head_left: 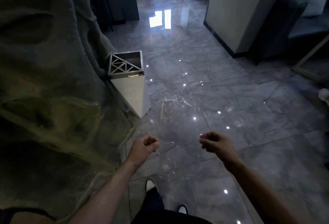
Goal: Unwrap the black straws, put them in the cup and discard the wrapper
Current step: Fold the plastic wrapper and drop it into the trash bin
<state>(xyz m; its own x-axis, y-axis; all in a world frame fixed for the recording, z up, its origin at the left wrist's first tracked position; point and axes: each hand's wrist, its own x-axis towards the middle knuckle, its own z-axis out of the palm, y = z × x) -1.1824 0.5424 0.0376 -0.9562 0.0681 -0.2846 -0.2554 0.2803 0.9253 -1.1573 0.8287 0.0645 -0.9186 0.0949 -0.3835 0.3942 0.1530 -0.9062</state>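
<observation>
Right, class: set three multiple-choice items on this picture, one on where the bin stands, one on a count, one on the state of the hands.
1. Where is the bin?
A) against the rock wall, ahead on the left
B) far right
C) between the feet

2. How many shoe tips show?
A) none
B) two
C) four

3. How are the hands?
A) flat open
B) curled shut, apart
C) clasped together

Key: 1 A, the bin's side meets the wall. 2 B, one tip shows on each side of the dark trousers. 3 B, the left hand and right hand both have fingers curled in, with floor between them.
</observation>
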